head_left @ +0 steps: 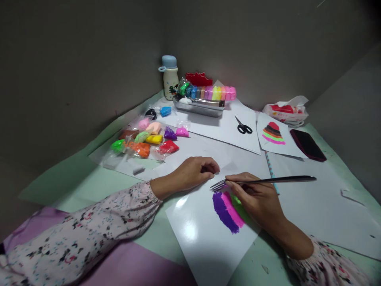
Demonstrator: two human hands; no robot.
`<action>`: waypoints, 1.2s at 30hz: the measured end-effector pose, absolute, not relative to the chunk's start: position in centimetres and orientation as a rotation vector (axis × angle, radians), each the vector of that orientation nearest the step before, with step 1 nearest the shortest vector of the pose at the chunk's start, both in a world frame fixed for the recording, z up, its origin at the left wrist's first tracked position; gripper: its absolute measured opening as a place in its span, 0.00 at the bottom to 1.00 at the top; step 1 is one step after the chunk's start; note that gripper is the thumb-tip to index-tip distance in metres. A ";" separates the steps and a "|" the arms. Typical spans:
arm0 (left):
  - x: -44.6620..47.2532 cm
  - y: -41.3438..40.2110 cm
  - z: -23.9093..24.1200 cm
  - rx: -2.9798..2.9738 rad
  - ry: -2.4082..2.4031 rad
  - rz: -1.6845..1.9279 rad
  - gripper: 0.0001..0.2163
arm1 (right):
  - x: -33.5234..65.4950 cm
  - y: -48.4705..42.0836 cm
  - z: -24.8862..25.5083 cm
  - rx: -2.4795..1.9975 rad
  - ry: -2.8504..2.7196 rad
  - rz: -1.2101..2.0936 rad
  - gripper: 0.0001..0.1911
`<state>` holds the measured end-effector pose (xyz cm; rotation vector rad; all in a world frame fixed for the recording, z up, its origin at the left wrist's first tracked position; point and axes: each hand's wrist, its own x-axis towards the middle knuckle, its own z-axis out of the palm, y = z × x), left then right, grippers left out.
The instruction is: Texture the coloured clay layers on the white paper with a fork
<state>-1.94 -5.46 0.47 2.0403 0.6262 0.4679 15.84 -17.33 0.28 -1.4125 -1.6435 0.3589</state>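
Note:
My right hand (258,198) is closed round a metal fork (262,181), its tines touching the top of a clay shape (226,210) made of purple, pink and green bands. That shape lies on a glossy white sheet (202,238). My left hand (195,171) rests on the sheet's upper edge with its fingers curled in, and nothing shows in them.
Bags of coloured clay (149,140) lie at the left. A metal tray (199,106) with a row of clay packs and a small bottle (170,78) stand at the back. Scissors (244,128), a striped clay picture (273,133), a dark case (307,144) and a tissue pack (285,111) are at the right.

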 end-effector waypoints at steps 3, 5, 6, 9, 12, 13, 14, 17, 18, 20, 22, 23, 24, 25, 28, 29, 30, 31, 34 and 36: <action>-1.9 -5.5 0.5 2.032 0.632 0.467 0.09 | 15.8 -17.4 0.3 -1.413 -1.655 0.378 0.06; -1.9 -5.5 0.5 2.031 0.638 0.469 0.09 | 15.9 -17.4 0.3 -1.412 -1.654 0.363 0.06; -1.9 -5.5 0.5 2.033 0.640 0.472 0.09 | 15.9 -17.4 0.4 -1.413 -1.650 0.350 0.06; -1.9 -5.5 0.5 2.040 0.643 0.477 0.09 | 16.0 -17.5 0.3 -1.432 -1.642 0.324 0.06; -1.9 -5.5 0.5 2.034 0.648 0.469 0.09 | 16.1 -17.4 0.3 -1.444 -1.652 0.328 0.06; -1.9 -5.5 0.5 2.033 0.647 0.467 0.09 | 16.1 -17.4 0.2 -1.443 -1.656 0.331 0.06; -1.9 -5.5 0.5 2.034 0.647 0.465 0.09 | 16.1 -17.4 0.2 -1.441 -1.660 0.337 0.06; -1.9 -5.5 0.6 2.036 0.650 0.460 0.09 | 16.0 -17.4 0.3 -1.432 -1.673 0.353 0.06; -1.9 -5.5 0.6 2.035 0.653 0.455 0.09 | 16.0 -17.4 0.3 -1.432 -1.672 0.347 0.06; -1.9 -5.6 0.7 2.035 0.658 0.454 0.09 | 16.0 -17.5 0.3 -1.436 -1.658 0.324 0.06; -1.9 -5.6 0.7 2.040 0.656 0.462 0.09 | 16.0 -17.5 0.3 -1.440 -1.646 0.316 0.06; -1.9 -5.6 0.7 2.042 0.652 0.464 0.09 | 16.0 -17.5 0.3 -1.440 -1.648 0.325 0.06; -1.9 -5.6 0.7 2.043 0.650 0.466 0.09 | 16.0 -17.5 0.3 -1.438 -1.655 0.337 0.06; -1.9 -5.6 0.7 2.044 0.650 0.465 0.09 | 16.0 -17.5 0.3 -1.435 -1.663 0.348 0.06; -1.9 -5.6 0.7 2.047 0.659 0.462 0.09 | 16.0 -17.5 0.3 -1.427 -1.668 0.348 0.06; -1.9 -5.6 0.7 2.049 0.659 0.463 0.09 | 16.0 -17.5 0.3 -1.425 -1.666 0.342 0.07; -1.9 -5.6 0.7 2.051 0.656 0.465 0.09 | 16.0 -17.4 0.3 -1.425 -1.664 0.337 0.07; -1.9 -5.6 0.7 2.052 0.651 0.465 0.09 | 16.0 -17.4 0.3 -1.425 -1.665 0.336 0.07; -1.9 -5.6 0.7 2.044 0.642 0.464 0.09 | 16.0 -17.4 0.2 -1.426 -1.676 0.339 0.06; -1.9 -5.6 0.7 2.035 0.645 0.465 0.09 | 15.9 -17.4 0.2 -1.430 -1.677 0.338 0.06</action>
